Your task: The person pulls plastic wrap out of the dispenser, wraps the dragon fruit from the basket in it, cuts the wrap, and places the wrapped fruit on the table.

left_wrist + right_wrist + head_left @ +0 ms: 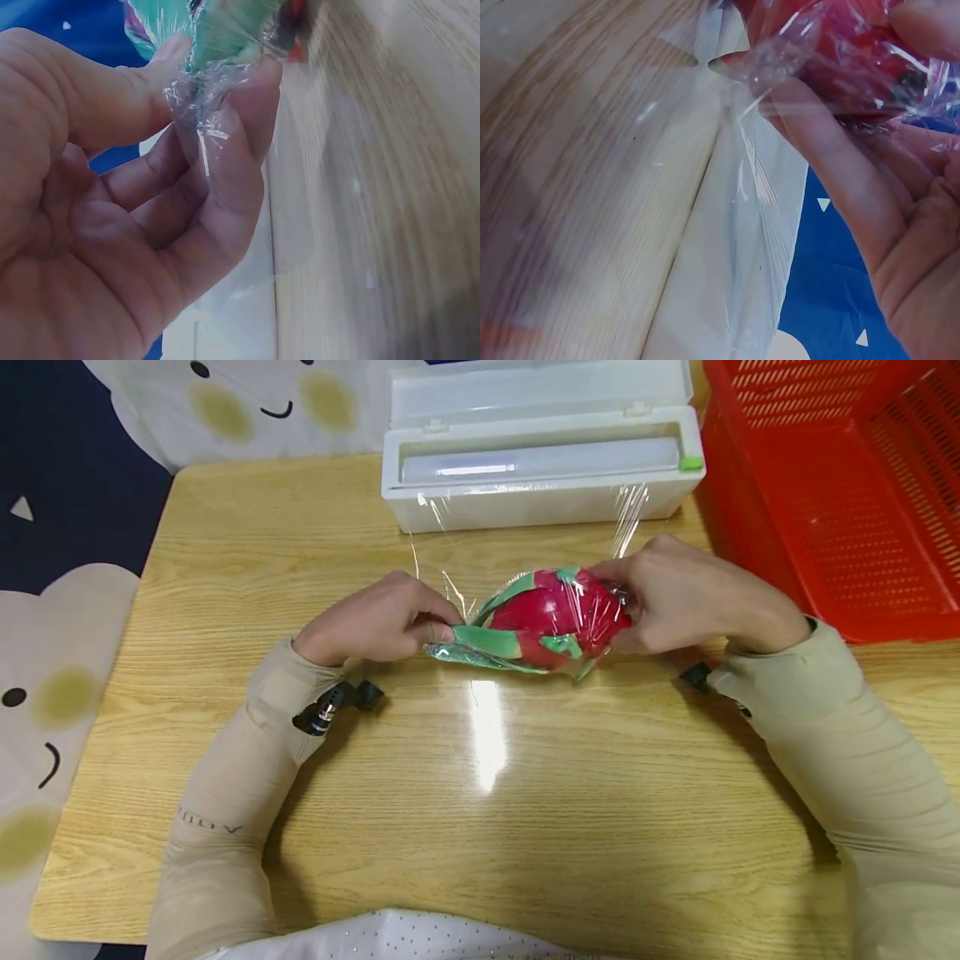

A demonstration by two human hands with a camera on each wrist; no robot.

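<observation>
A red dragon fruit (551, 614) with green scales is held between both hands, with clear cling film (581, 597) stretched tight over it. My left hand (378, 618) pinches the gathered film and green leaf tips at the fruit's left end. In the left wrist view, the bunched film (202, 112) lies between thumb and fingers. My right hand (682, 597) grips the fruit's right end through the film, its fingertips partly hidden. From the fruit, the film runs back to a roll (540, 462) in an open white dispenser box (540, 510).
A red plastic basket (817, 527) stands at the right, next to the dispenser. The box's lid (540, 393) is raised at the back. Under the hands is a wooden table (420, 827), with a patterned dark cloth (52, 518) beyond its left edge.
</observation>
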